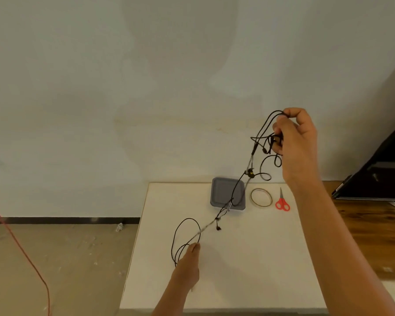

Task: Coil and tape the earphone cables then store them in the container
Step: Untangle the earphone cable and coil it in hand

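A black earphone cable stretches diagonally through the air between both hands, above the white table. My right hand is raised high, closed around a tangled bunch of the cable's loops. Lower down, my left hand pinches the other end, where a loose loop hangs over the table. A grey square container sits at the table's far edge, behind the hanging cable. Beside it lie a roll of clear tape and red-handled scissors.
The white wall rises behind the table. A wooden surface with a black slanted panel lies to the right. On the left are bare floor and a red cord.
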The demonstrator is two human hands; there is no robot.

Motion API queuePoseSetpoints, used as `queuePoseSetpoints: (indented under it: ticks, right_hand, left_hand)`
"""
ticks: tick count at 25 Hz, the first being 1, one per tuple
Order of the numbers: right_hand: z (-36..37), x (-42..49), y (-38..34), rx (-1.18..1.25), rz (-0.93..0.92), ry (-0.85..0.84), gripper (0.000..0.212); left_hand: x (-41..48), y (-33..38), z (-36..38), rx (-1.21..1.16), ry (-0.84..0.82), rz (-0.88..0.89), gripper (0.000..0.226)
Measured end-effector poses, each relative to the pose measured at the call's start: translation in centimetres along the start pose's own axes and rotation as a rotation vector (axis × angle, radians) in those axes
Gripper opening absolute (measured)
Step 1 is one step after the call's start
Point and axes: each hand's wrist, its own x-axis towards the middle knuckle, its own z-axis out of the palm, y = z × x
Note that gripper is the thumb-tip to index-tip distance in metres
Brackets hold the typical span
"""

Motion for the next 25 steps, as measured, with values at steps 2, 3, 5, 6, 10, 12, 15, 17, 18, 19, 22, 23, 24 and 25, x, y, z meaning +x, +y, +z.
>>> queuePoseSetpoints:
  ticks: [2,3,5,6,10,12,15,17,18,19,22,23,24,25]
  right_hand:
    - [-0.3,0.0,-1.8,0.061,-0.051,0.016,0.014]
    - [-0.4,0.0,-2.5,0.097,-0.058,0.018,0.015]
    - [-0.4,0.1,-3.4,0.139,-0.052,-0.005,0.015]
    - [-0.3,0.0,-3.4,0.139,-0.040,-0.029,0.016]
    - [0.8,-1.0,-2.3,0.061,0.059,-0.130,0.015]
    - [1.3,-1.9,-1.5,0.044,0.107,-0.152,0.016]
    - [1.9,-3.0,-1.2,0.068,0.140,-0.179,0.017]
    - [2.2,-3.4,-1.5,0.093,0.148,-0.199,0.017]
    - [2.4,-3.4,-1.8,0.106,0.147,-0.210,0.018]
    - [2.5,-3.4,-2.0,0.113,0.142,-0.219,0.018]
    - [2.6,-3.2,-2.6,0.096,0.106,-0.219,0.016]
    - [2.6,-3.1,-2.7,0.096,0.097,-0.207,0.015]
    - [2.5,-2.9,-2.8,0.107,0.089,-0.188,0.015]
    - [2.3,-2.8,-3.0,0.128,0.082,-0.163,0.016]
  left_hand:
    - [0.1,0.0,-0.2,0.019,-0.027,-0.001,0.067]
    - [0.2,-0.1,-0.3,0.035,-0.048,-0.005,0.068]
    - [0.2,0.2,-0.9,0.057,-0.109,-0.016,0.069]
    - [0.2,0.5,-1.3,0.066,-0.128,-0.030,0.067]
    - [-0.8,4.0,-4.2,-0.010,0.183,-0.133,0.027]
    - [-0.9,5.3,-4.9,-0.174,0.385,-0.116,0.026]
    - [-0.2,7.0,-5.4,-0.520,0.337,0.069,0.046]
    - [1.0,7.7,-5.4,-0.457,0.271,0.172,0.058]
    - [1.8,7.8,-5.3,-0.376,0.278,0.205,0.054]
    - [2.3,7.9,-5.3,-0.320,0.283,0.222,0.048]
    - [2.6,8.6,-5.7,-0.441,0.365,0.270,0.015]
    - [2.3,8.9,-6.2,-0.505,0.396,0.257,0.007]
    - [2.3,8.7,-6.3,-0.546,0.425,0.217,0.005]
    - [2.0,8.4,-6.4,-0.587,0.437,0.174,0.006]
